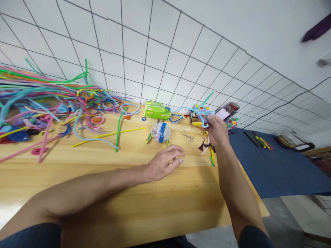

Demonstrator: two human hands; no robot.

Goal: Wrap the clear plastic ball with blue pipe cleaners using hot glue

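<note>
My left hand (165, 162) hovers over the table, its fingers loosely bent and apart, holding nothing. Just beyond it sits a round ball (160, 132) wrapped in white and blue, with short green-and-yellow pieces sticking out. My right hand (218, 130) is closed at the right back, close to a phone (222, 113) and a light-blue pipe cleaner (203, 111). What its fingers grip is hidden. Small scissors (188, 137) lie between the ball and that hand. Below them, dark tassel-like pieces (201, 146) and a yellow stick (212, 155) rest on the wood.
A large heap of coloured pipe cleaners (51, 100) covers the table's left. Against the tiled wall lies a green tissue pack (156, 111), with a blue button (143, 119) nearby. On the right, a dark blue cloth (274, 165) carries pens (262, 142) and a clear case (294, 141).
</note>
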